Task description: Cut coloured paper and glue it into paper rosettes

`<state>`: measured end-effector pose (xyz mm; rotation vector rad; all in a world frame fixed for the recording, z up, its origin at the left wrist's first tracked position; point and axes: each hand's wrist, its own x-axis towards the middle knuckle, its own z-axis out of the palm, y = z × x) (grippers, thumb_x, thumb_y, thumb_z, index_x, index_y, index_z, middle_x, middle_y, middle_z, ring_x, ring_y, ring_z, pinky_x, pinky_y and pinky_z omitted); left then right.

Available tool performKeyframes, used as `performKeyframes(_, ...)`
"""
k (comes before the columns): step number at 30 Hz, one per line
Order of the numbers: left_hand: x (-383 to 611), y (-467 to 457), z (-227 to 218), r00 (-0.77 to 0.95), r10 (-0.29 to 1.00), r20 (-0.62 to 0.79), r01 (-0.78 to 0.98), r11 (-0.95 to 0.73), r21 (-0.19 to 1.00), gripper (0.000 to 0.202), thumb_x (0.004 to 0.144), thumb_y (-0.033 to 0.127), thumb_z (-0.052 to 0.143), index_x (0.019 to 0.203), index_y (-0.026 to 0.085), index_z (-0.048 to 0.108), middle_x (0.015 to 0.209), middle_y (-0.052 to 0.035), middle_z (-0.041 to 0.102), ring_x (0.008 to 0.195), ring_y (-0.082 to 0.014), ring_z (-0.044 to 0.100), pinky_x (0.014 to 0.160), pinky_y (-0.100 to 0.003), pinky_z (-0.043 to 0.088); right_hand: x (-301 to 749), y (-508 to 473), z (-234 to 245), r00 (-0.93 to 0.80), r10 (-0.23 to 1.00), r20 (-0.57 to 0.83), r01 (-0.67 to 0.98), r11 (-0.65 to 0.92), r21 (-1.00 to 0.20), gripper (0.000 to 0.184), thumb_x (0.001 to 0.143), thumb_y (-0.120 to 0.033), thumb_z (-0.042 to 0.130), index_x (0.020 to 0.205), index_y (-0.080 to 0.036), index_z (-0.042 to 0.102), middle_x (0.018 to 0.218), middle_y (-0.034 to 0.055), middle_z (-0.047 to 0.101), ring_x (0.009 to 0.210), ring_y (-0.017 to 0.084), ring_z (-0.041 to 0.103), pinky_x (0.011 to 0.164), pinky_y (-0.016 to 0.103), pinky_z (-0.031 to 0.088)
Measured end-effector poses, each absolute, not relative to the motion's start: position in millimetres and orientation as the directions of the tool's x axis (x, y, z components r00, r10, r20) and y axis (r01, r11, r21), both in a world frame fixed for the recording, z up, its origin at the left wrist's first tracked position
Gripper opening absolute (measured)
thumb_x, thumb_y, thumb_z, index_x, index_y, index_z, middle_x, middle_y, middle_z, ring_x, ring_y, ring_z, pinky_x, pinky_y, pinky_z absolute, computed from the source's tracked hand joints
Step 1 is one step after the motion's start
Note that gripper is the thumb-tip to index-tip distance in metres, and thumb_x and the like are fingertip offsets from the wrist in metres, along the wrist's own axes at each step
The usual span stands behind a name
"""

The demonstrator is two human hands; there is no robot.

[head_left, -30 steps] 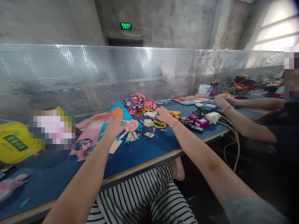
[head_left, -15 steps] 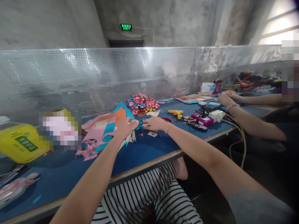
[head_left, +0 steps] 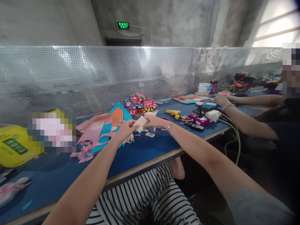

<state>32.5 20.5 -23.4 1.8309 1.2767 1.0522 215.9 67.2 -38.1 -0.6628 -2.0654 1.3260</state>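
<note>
Between my two hands, above the blue tabletop (head_left: 138,159), is a small cream piece of paper (head_left: 140,124) with its flat face toward me. My left hand (head_left: 127,128) pinches its left edge between thumb and fingers. On the opposite edge, my right hand (head_left: 152,122), with a bracelet at the wrist, grips it too. Pink, blue and orange cut sheets (head_left: 104,125) lie overlapping just left of my hands. Behind my hands rises a heap of small folded pink, blue and orange pieces (head_left: 139,103). A cream scrap (head_left: 150,134) rests below my right hand.
Right of my hands are a yellow glue gun (head_left: 173,113), a purple box (head_left: 199,119) and a white plug block (head_left: 212,116) with cables. A yellow bag (head_left: 20,147) stands left. A co-worker's hand (head_left: 222,100) works farther right. A perforated metal screen (head_left: 112,72) runs behind.
The cream paper has come into plain view, flat between both hands; a small blue bit showed between my fingertips before. The whole view has shifted slightly, with things now farther left.
</note>
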Motion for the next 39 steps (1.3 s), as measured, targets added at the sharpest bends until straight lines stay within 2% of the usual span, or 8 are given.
performKeyframes(4, 24.1, 27.3, -23.0, 0.039, 0.955, 0.293, 0.385, -0.285, 0.878, 0.023, 0.060, 0.031, 0.067, 0.077, 0.016, 0.061, 0.071, -0.0020, 0.066, 0.059, -0.0146, 0.060, 0.054, -0.024, 0.047, 228.5, 70.2, -27.5, -0.615, 0.740, 0.273, 0.269, 0.522, -0.810, 0.027, 0.071, -0.013, 0.060, 0.097, -0.014, 0.056, 0.085, 0.0059, 0.065, 0.077, 0.014, 0.062, 0.072, 0.027, 0.050)
performKeyframes(6, 19.6, 31.8, -23.0, -0.041, 0.947, 0.318, 0.384, -0.279, 0.880, 0.021, 0.060, 0.028, 0.066, 0.076, 0.017, 0.060, 0.068, -0.0012, 0.065, 0.056, -0.0143, 0.059, 0.053, -0.024, 0.047, 242.5, 69.6, -16.6, -0.296, 0.784, 0.545, 0.419, 0.620, -0.664, 0.022, 0.078, -0.014, 0.052, 0.100, -0.015, 0.057, 0.090, 0.0083, 0.064, 0.087, 0.017, 0.061, 0.080, 0.032, 0.048)
performKeyframes(10, 17.5, 36.1, -23.9, -0.091, 0.945, 0.314, 0.383, -0.257, 0.887, 0.016, 0.061, 0.028, 0.064, 0.070, 0.017, 0.058, 0.058, 0.0003, 0.062, 0.051, -0.0143, 0.058, 0.051, -0.024, 0.047, 268.3, 67.2, 0.1, 0.207, 0.437, 0.875, 0.636, 0.620, -0.460, 0.035, 0.089, -0.015, 0.026, 0.112, -0.017, 0.052, 0.112, 0.0139, 0.053, 0.115, 0.020, 0.047, 0.097, 0.040, 0.037)
performKeyframes(13, 20.9, 34.0, -23.4, -0.078, 0.953, 0.293, 0.394, -0.241, 0.887, 0.016, 0.061, 0.031, 0.064, 0.064, 0.017, 0.057, 0.053, 0.0011, 0.059, 0.047, -0.0132, 0.054, 0.049, -0.024, 0.045, 269.6, 68.1, -1.6, 0.027, 0.474, 0.880, 0.717, 0.604, -0.348, 0.034, 0.086, -0.011, 0.029, 0.101, -0.015, 0.058, 0.105, 0.0132, 0.056, 0.111, 0.021, 0.048, 0.095, 0.037, 0.037)
performKeyframes(17, 23.8, 28.7, -19.9, -0.048, 0.966, 0.254, 0.468, -0.203, 0.860, 0.016, 0.061, 0.033, 0.060, 0.060, 0.017, 0.057, 0.050, 0.0011, 0.057, 0.044, -0.0131, 0.052, 0.048, -0.024, 0.043, 255.6, 68.4, -10.8, -0.446, 0.736, 0.510, 0.720, 0.633, -0.284, 0.020, 0.077, -0.016, 0.046, 0.060, -0.015, 0.057, 0.064, 0.0057, 0.056, 0.071, 0.017, 0.053, 0.069, 0.029, 0.039)
performKeyframes(28, 13.5, 17.0, -7.8, -0.363, 0.702, 0.612, 0.569, -0.353, 0.743, 0.026, 0.072, 0.038, 0.047, 0.055, 0.020, 0.039, 0.051, 0.0046, 0.035, 0.052, -0.0098, 0.035, 0.049, -0.021, 0.029, 257.0, 50.7, -1.9, -0.292, 0.585, 0.757, 0.604, 0.726, -0.328, 0.028, 0.078, -0.016, 0.038, 0.051, -0.019, 0.030, 0.051, -0.0029, 0.031, 0.051, 0.009, 0.030, 0.056, 0.025, 0.024)
performKeyframes(35, 30.5, 10.2, -10.8, 0.081, 0.900, 0.429, 0.679, -0.365, 0.636, 0.026, 0.072, 0.039, 0.051, 0.055, 0.020, 0.047, 0.048, 0.0030, 0.046, 0.048, -0.0128, 0.046, 0.046, -0.023, 0.031, 247.6, 71.6, -23.9, -0.551, 0.709, 0.441, 0.691, 0.684, -0.236, 0.015, 0.072, -0.017, 0.056, 0.085, -0.013, 0.060, 0.087, 0.0076, 0.061, 0.077, 0.014, 0.051, 0.066, 0.023, 0.035)
performKeyframes(39, 32.2, 7.9, -12.3, 0.142, 0.913, 0.383, 0.656, -0.376, 0.654, 0.025, 0.072, 0.039, 0.055, 0.056, 0.020, 0.050, 0.040, 0.0049, 0.045, 0.040, -0.0119, 0.045, 0.044, -0.022, 0.032, 247.9, 78.8, -33.8, -0.609, 0.778, 0.152, 0.762, 0.628, -0.157, 0.016, 0.068, -0.006, 0.053, 0.077, -0.012, 0.065, 0.086, 0.0106, 0.064, 0.077, 0.016, 0.055, 0.066, 0.024, 0.038)
